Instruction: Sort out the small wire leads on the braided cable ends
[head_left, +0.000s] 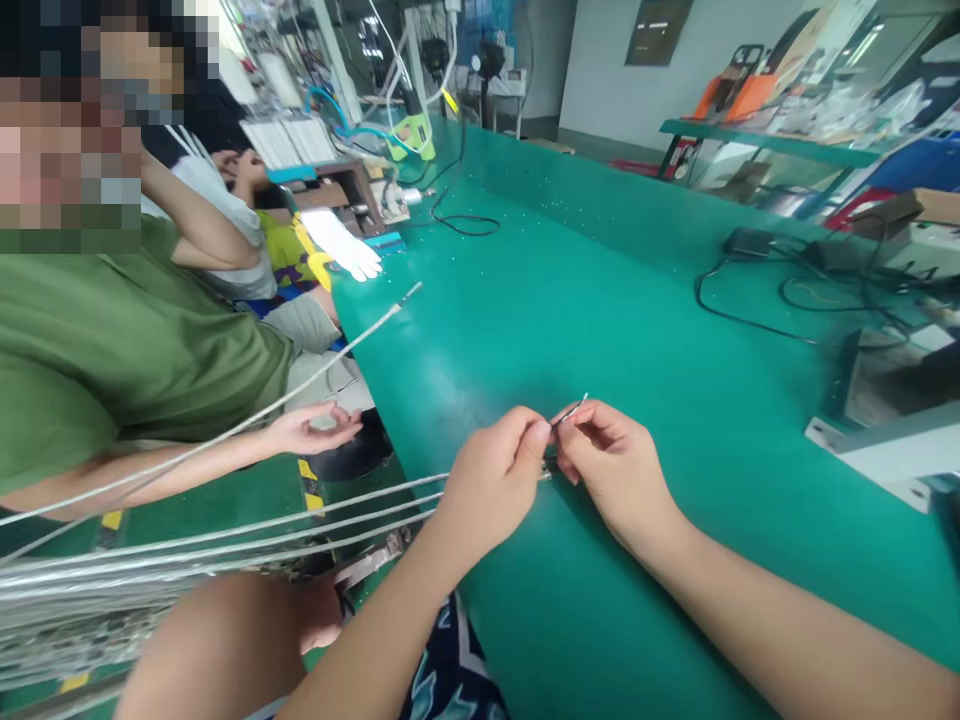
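Several pale grey cables (360,497) come in from the lower left, over the table's near edge, to my left hand (491,480). That hand is closed around a cable close to its end, with thumb and forefinger pressed together. Fingertip to fingertip with it, my right hand (619,470) pinches the thin dark wire end (571,412), whose light tip sticks up between the fingers. Below the fingers another cable end (546,476) shows a little. How many cables my left hand encloses is hidden. Both hands are just above the green tabletop (555,300).
At left sits a person in a green shirt (150,350), one hand (315,428) held out near the table edge. A loose cable (300,388) rises past them. Farther back lies a white glove (341,243). Black cords (750,315) and a metal bracket (885,465) occupy the right side.
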